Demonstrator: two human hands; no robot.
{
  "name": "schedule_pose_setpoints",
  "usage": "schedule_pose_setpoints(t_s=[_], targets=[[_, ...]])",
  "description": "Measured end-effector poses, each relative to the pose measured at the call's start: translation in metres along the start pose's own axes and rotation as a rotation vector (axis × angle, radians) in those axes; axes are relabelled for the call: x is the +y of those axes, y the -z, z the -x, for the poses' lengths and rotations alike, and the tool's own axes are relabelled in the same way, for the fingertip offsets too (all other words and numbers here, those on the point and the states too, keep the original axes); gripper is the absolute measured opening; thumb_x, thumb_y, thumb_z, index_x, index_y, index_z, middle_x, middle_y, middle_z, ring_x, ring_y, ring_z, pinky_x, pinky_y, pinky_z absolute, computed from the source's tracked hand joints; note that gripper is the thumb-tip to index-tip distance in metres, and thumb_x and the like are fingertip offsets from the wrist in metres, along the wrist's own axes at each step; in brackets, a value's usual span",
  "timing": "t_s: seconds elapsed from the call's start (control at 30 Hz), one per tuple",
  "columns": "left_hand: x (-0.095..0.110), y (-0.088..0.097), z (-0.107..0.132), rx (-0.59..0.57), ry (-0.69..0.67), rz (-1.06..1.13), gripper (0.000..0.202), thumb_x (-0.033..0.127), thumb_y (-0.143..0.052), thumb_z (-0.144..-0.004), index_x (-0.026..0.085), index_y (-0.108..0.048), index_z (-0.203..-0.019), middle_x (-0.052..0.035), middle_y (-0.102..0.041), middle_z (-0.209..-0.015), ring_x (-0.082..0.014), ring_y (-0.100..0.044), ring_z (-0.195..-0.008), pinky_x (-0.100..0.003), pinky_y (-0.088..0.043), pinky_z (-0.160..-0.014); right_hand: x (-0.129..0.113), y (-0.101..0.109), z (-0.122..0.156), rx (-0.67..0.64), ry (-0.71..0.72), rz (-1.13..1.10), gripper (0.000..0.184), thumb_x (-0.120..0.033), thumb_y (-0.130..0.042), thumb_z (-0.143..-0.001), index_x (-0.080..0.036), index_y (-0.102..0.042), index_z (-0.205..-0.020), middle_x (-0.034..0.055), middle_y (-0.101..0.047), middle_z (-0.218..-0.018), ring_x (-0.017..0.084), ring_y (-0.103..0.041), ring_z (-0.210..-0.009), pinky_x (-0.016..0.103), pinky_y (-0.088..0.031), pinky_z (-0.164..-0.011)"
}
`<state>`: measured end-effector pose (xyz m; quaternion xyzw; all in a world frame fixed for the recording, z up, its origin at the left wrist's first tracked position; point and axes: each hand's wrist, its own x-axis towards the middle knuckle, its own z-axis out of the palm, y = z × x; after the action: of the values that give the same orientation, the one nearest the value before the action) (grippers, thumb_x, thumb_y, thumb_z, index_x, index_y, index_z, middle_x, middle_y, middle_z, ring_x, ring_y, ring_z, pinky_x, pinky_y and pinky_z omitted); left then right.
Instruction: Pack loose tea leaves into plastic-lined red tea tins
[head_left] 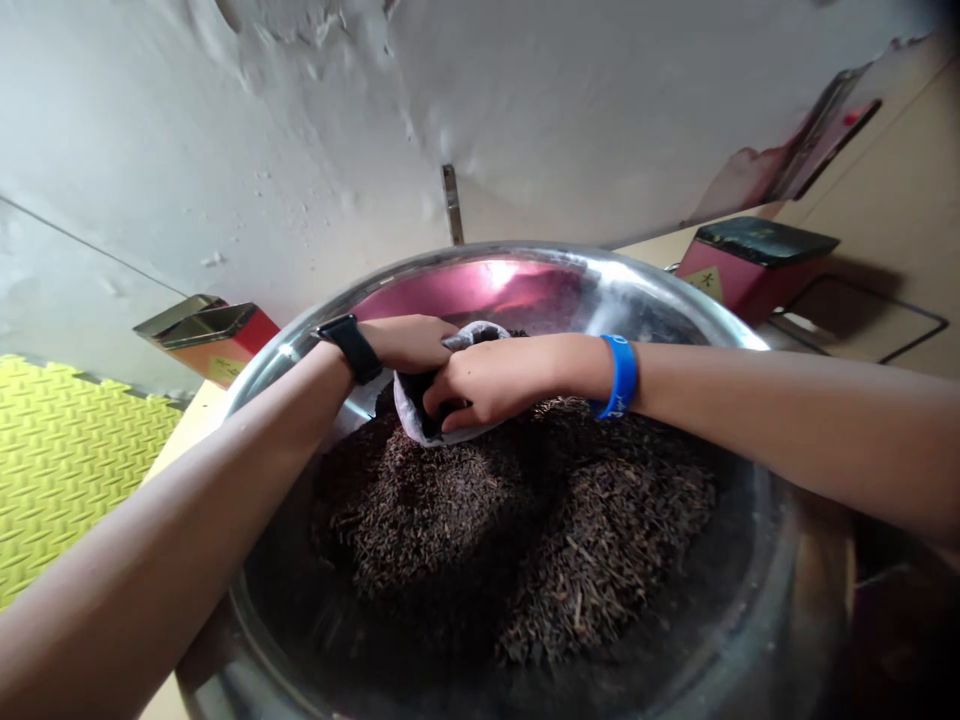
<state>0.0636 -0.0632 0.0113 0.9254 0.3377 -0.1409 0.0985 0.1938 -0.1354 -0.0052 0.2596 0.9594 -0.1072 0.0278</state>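
**Your right hand (491,385) is resting in a pale bag's mouth**

The bag (409,415) is showing a soft, wrinkled rim around a dark opening, and is sitting against twiggy, dark-brown dried tea leaves (442,490). These are lying heaped inside a round, shiny metal basin (660,320). Your right fingers are bending down inside the bag's rim; I cannot tell whether they are gripping anything. Your left hand (416,342) is resting at the bag's far left edge, its fingertips hidden, so its grip is staying unclear. Angular, red-sided tins (742,270) are standing outside the basin, left and right.
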Motion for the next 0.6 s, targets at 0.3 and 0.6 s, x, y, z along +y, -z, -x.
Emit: schedule_pose_setpoints(t_s=[0.3, 0.6], targets=[[0.002, 0.000, 0.000, -0.021, 0.000, 0.029, 0.038, 0.037, -0.041, -0.074, 0.022, -0.058, -0.105, -0.0051, -0.062, -0.104, -0.0179, -0.053, -0.082, -0.025, -0.038, -0.070, 0.001, 0.011, 0.005, -0.121, -0.086, -0.059, 0.031, -0.036, -0.051, -0.078, -0.022, -0.060, -0.104, 0.0026, -0.061, -0.086, 0.012, -0.047, -0.066, 0.028, -0.030, -0.057], [0.007, 0.002, 0.000, -0.035, 0.017, 0.002, 0.040, 0.038, -0.041, -0.075, 0.023, -0.058, -0.108, -0.0051, -0.060, -0.109, -0.0194, -0.054, -0.086, -0.025, -0.039, -0.072, 0.004, 0.015, 0.011, -0.126, -0.118, -0.130, 0.029, -0.034, -0.059, -0.071, -0.023, -0.063, -0.098, 0.0009, -0.059, -0.076, 0.014, -0.049, -0.070, 0.029, -0.032, -0.063]])
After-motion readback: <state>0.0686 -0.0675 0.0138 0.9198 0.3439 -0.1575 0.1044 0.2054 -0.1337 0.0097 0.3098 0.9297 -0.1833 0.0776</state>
